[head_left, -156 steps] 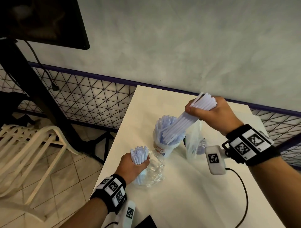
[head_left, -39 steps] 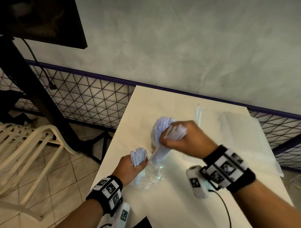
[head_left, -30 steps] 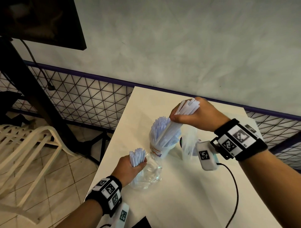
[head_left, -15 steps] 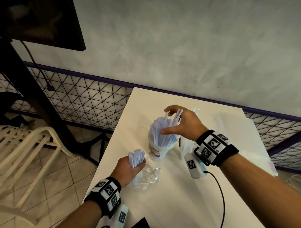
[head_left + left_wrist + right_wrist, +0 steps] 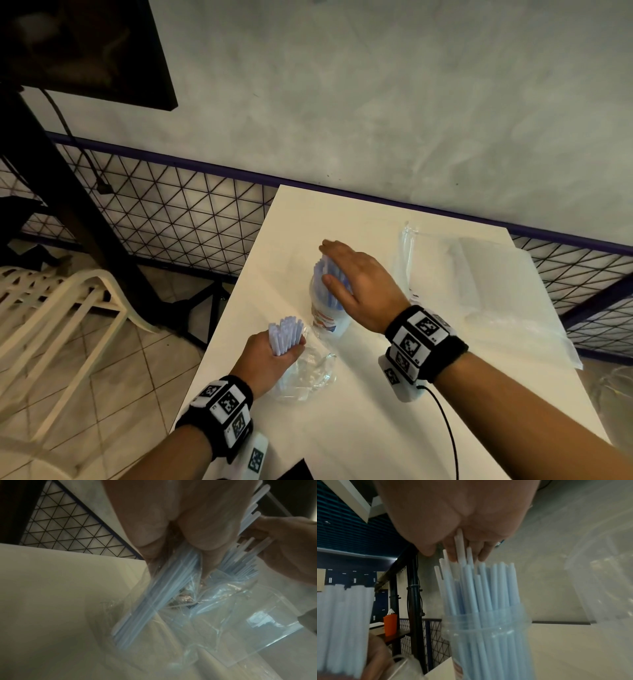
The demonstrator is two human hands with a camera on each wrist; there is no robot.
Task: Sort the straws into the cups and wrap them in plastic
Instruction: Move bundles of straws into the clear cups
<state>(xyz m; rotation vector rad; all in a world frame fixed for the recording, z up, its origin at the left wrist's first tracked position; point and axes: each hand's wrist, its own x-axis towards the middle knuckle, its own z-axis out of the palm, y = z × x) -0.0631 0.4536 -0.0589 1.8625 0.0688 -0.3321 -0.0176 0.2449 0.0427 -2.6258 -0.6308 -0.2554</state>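
Head view: my right hand lies flat, fingers straight, pressing the straws down into the cup mid-surface. My left hand grips the spare bundle inside its bag. Levelling them, I judge; next, bagging the cup.

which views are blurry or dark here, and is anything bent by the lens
Head view: sharp, though the right hand is slightly motion-smeared and the railing bows from wide-angle distortion. Left wrist view: dim, soft, with glare on the plastic bag. Right wrist view: straws blurred.
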